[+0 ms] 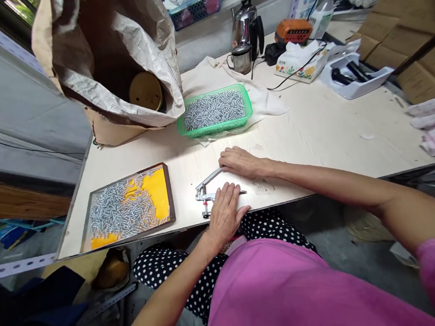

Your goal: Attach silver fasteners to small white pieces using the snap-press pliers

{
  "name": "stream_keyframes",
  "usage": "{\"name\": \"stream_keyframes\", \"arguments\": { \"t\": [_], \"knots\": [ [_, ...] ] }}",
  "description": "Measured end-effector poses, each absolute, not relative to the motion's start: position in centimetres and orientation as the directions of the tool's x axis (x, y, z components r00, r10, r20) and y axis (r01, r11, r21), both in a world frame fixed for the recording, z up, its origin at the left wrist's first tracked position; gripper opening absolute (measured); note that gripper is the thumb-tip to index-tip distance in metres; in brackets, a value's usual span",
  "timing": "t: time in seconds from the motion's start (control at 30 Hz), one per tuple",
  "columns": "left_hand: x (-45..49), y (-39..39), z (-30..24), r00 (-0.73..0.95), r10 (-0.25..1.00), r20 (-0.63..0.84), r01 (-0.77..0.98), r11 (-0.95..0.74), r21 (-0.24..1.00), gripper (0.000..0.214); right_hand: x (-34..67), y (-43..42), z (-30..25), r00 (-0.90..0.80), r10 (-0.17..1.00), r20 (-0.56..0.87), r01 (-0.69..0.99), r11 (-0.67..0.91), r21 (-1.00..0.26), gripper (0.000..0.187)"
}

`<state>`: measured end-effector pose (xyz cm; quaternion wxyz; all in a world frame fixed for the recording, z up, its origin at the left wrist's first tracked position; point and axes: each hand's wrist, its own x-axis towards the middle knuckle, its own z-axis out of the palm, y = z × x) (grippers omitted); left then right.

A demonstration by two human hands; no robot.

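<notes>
At the far left of the table, a shallow tray lies near the front edge, set slightly askew, with small metal pieces heaped over a yellow sheet. Behind it stands a large paper bag, its mouth gaping toward the viewer and a round tan object inside. To the right of the tray and apart from it, near the front edge, is a metal hand tool. Its head, with an upright spring and a red band, faces left toward the tray; its long axis runs left to right, roughly along the front edge, and a narrow pointed end shows on the right. The lever slants up from the head, rising rightward and away from the body. The left hand lies palm down across the lower bar, open, fingers extended together and thumb spread rightward. Behind the tool sits a green basket full of similar metal pieces. The right hand is curled closed around the lever's far end. Farther right, at the back, are a metal pot, a cup, a tissue box and a white tray.
</notes>
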<state>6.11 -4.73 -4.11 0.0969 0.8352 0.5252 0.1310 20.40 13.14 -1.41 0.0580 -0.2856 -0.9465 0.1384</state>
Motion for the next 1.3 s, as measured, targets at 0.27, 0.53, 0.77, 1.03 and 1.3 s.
{"name": "stream_keyframes", "arguments": {
  "t": [0.27,0.53,0.77,1.03,1.3],
  "knots": [
    [6.0,-4.3,-4.1,0.389,0.917,0.086,0.836,-0.391,0.385,0.06,15.8,10.4,0.7,-0.943,0.327,0.07,0.31,0.933,-0.181,0.015],
    [6.0,-5.0,-5.2,0.334,0.943,0.005,0.85,-0.303,0.432,0.063,10.9,6.9,-1.6,-0.993,-0.079,0.085,-0.085,0.994,-0.062,0.013],
    [5.9,-4.3,-4.4,0.381,0.924,-0.03,0.814,-0.32,0.484,0.05,10.0,6.3,-0.3,-0.945,-0.054,0.323,-0.151,0.947,-0.284,0.008],
    [-3.0,-1.1,-0.8,-0.001,0.963,0.268,0.901,-0.116,0.418,0.026,15.8,15.0,7.0,-0.612,0.498,0.615,0.354,0.867,-0.351,0.025],
    [-15.4,5.2,2.2,-0.672,0.736,0.082,0.716,0.618,0.324,0.03,20.2,15.8,6.3,-0.519,0.679,0.519,0.455,0.733,-0.505,0.044]
  ]
}}
